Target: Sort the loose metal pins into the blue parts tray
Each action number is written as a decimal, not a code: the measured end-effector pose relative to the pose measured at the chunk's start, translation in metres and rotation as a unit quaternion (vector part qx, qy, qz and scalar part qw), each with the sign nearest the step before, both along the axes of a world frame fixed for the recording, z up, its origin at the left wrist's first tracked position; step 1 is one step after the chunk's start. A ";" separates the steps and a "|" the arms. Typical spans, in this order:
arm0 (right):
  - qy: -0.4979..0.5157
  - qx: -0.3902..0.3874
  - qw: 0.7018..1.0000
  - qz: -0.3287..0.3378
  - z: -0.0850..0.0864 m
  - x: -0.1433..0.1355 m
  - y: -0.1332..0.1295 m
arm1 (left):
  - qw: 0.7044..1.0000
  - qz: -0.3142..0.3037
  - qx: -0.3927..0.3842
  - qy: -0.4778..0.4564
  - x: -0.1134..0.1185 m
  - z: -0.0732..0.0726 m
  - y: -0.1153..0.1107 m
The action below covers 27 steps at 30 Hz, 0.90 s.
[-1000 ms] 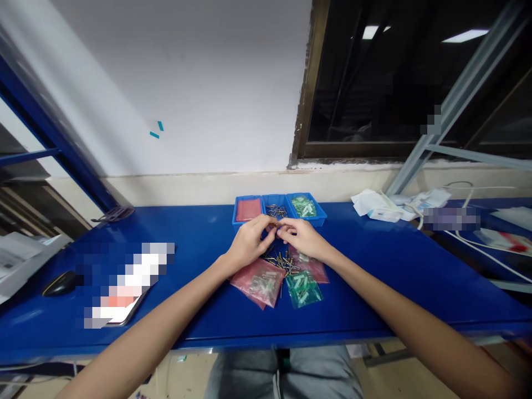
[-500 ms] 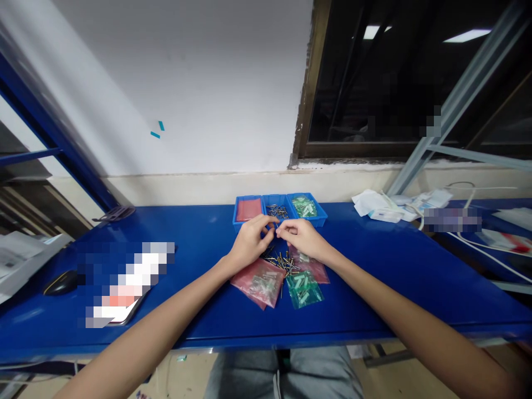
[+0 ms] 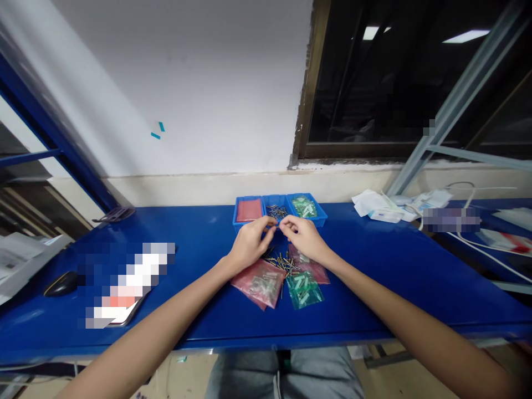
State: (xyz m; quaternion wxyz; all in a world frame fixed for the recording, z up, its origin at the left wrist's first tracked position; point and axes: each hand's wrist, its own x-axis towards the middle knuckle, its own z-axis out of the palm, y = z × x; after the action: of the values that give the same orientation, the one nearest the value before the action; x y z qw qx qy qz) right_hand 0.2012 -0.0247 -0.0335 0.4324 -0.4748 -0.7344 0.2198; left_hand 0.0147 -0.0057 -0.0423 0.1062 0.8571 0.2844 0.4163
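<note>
My left hand [image 3: 250, 241] and my right hand [image 3: 305, 238] meet fingertip to fingertip just in front of the blue bins. Both are closed in a pinch, and whatever sits between the fingers is too small to make out. Below them lies a loose pile of thin metal pins [image 3: 287, 264]. A pink bag [image 3: 261, 281] with small pale parts lies under my left wrist, a green bag [image 3: 305, 290] to its right. Another pink bag [image 3: 319, 271] is partly covered by my right hand and the green bag.
Three joined blue bins hold pink bags [image 3: 249, 210], metal pins [image 3: 276, 211] and green bags with pale parts [image 3: 305, 206]. A phone-like slab [image 3: 133, 288], partly pixelated, and a black mouse [image 3: 62, 283] lie left. White papers [image 3: 376, 206] and cables are at right.
My right hand has shifted slightly; its fingertips sit a little farther right and higher. My left hand is almost unmoved. Bags, pins and bins stay in place.
</note>
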 end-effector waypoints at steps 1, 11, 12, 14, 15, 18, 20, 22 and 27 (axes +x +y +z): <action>-0.009 0.001 1.000 0.001 -0.001 0.000 0.000 | 1.000 -0.007 -0.006 0.000 0.000 0.000 0.000; -0.068 0.065 0.996 -0.001 0.005 -0.001 -0.005 | 0.999 -0.002 -0.012 0.030 -0.003 -0.006 0.008; -0.077 0.079 0.994 -0.003 0.006 -0.001 -0.006 | 0.999 0.000 -0.013 0.036 -0.003 -0.006 0.008; -0.086 0.093 0.992 -0.006 0.006 -0.001 -0.006 | 0.999 0.002 -0.011 0.039 -0.003 -0.005 0.006; -0.086 0.093 0.992 -0.008 0.007 -0.001 -0.006 | 0.999 0.003 -0.007 0.038 -0.003 -0.004 0.006; -0.086 0.090 0.992 -0.013 0.005 -0.001 -0.004 | 1.000 0.015 0.018 0.019 -0.003 0.001 0.002; -0.085 0.083 0.993 -0.010 0.003 0.000 -0.003 | 0.999 0.022 0.024 -0.008 -0.002 0.004 0.001; -0.079 0.069 0.995 0.006 0.000 0.000 -0.002 | 0.999 0.015 0.007 -0.034 -0.002 0.005 0.001; -0.076 0.050 0.995 0.036 -0.006 -0.001 0.000 | 0.991 -0.031 -0.084 -0.095 0.001 0.000 0.006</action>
State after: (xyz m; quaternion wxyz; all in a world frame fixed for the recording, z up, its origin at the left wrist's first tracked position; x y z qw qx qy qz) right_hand 0.2003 -0.0251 -0.0398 0.3901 -0.4412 -0.7919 0.1615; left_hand 0.0159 0.0007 -0.0421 0.2169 0.8101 0.2804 0.4670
